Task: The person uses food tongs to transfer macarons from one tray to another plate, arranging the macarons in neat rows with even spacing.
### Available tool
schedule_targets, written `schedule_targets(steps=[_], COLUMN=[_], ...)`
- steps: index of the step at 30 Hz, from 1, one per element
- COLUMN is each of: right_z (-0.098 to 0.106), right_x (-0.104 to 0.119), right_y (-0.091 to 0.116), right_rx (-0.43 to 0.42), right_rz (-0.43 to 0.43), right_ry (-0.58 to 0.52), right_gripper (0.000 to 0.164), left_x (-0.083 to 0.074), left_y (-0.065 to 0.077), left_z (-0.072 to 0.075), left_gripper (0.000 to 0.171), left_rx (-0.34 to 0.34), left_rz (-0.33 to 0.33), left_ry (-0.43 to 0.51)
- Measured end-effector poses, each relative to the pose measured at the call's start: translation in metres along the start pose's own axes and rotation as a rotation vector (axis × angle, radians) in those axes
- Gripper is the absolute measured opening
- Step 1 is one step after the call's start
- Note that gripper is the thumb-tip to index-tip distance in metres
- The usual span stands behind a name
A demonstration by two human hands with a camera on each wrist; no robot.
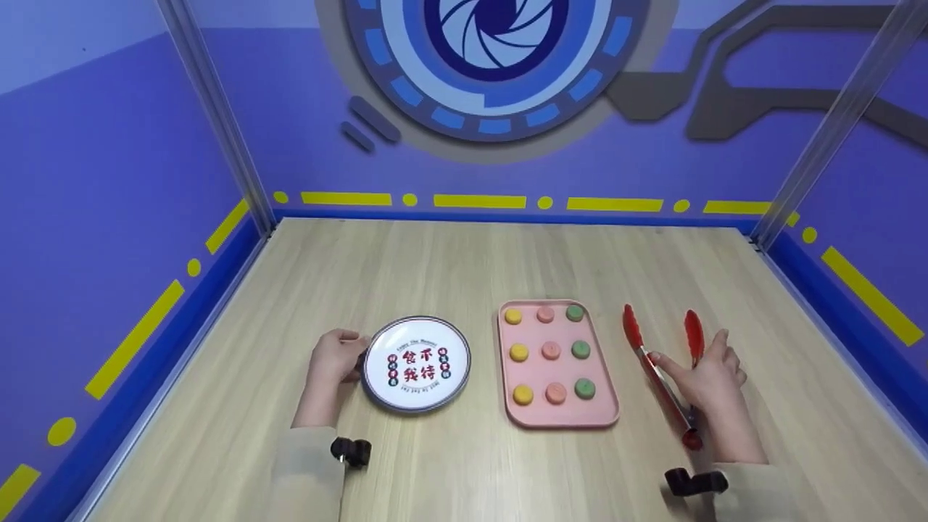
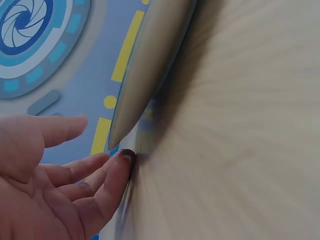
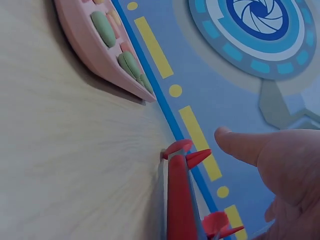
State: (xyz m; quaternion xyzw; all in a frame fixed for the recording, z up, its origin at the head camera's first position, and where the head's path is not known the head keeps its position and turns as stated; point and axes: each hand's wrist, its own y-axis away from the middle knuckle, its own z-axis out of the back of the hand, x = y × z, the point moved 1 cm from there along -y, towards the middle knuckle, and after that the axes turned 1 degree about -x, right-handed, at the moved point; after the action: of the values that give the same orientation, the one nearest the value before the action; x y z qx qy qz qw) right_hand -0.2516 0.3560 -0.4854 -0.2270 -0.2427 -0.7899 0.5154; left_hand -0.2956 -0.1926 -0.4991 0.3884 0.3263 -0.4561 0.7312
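Note:
A round white plate point(image 1: 415, 365) with a dark rim and red lettering lies on the table. At its left edge is my left hand point(image 1: 337, 360); in the left wrist view the thumb point(image 2: 65, 129) stands apart from the other fingers, with fingertips close by the plate's edge point(image 2: 131, 105). Red-tipped metal tongs point(image 1: 663, 391) lie spread on the right, their tips pointing away from me. My right hand point(image 1: 714, 380) hovers about their right arm, thumb and fingers spread. The right wrist view shows the thumb point(image 3: 242, 145) clear of the tongs point(image 3: 181, 200).
Between the plate and the tongs sits a pink tray point(image 1: 558, 417) with several small round yellow, pink and green pieces point(image 1: 551, 351) in rows. Purple-blue panels point(image 1: 464, 174) wall the wooden table point(image 1: 449, 464) at the back and both sides.

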Motion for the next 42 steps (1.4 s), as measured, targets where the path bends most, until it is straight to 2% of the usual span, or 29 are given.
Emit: schedule_targets(steps=[8,12,19,25,31,37,42], right_z=[-0.009,-0.013,-0.019,-0.025,-0.031,-0.034,-0.035], right_x=[-0.007,-0.008,-0.007,-0.008,-0.007,-0.009,-0.011], right_y=[0.009,0.013,0.016,0.017,0.016,0.015,0.012], right_rx=[-0.073,-0.104,-0.073,-0.105,-0.119,-0.153,-0.153], right_rz=[-0.062,-0.050,-0.054,-0.043,-0.033,-0.004,-0.017], right_ry=[0.006,0.038,0.083,0.130,0.149,0.172,0.172], right_gripper=[0.135,0.138,0.149,0.149,0.139,0.112,0.097], left_x=[0.005,0.006,0.012,0.015,0.017,0.016,0.017], left_y=[0.013,0.015,0.015,0.013,0.012,0.010,0.010], left_z=[0.002,0.002,0.002,0.000,0.000,0.000,0.001], left_gripper=[0.052,0.054,0.051,0.046,0.046,0.044,0.043], left_rx=[0.038,0.051,0.045,0.052,0.068,0.073,0.068], left_rz=[-0.011,-0.021,-0.028,-0.034,-0.046,-0.052,-0.059], left_ry=[0.060,0.070,0.071,0.067,0.072,0.083,0.087])
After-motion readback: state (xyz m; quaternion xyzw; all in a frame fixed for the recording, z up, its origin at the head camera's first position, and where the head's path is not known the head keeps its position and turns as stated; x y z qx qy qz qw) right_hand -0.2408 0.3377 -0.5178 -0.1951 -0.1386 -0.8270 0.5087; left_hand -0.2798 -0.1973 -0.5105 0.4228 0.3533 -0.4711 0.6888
